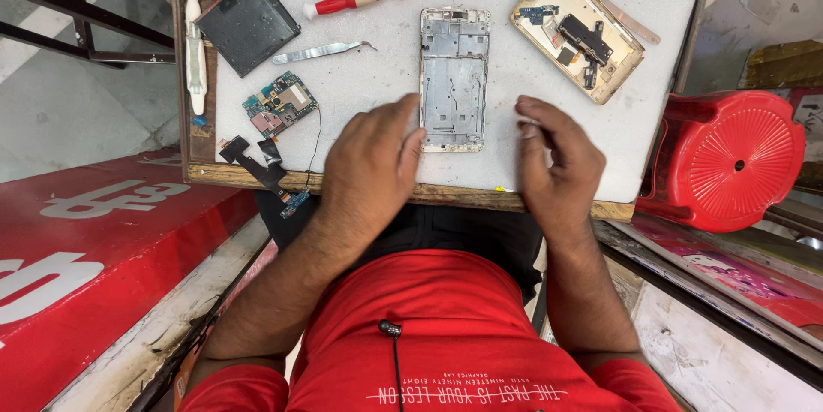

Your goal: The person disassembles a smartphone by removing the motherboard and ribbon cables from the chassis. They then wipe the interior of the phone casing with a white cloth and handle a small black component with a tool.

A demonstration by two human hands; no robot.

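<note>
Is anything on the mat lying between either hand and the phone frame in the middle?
Nothing visible does. The left hand already touches the lower left edge of the phone frame. The right hand sits just right of it, with only bare mat between. The tweezers and circuit board lie off to the left.

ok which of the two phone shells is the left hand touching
The silver middle frame, touched by the left hand. The gold back cover lies apart, upper right.
</note>
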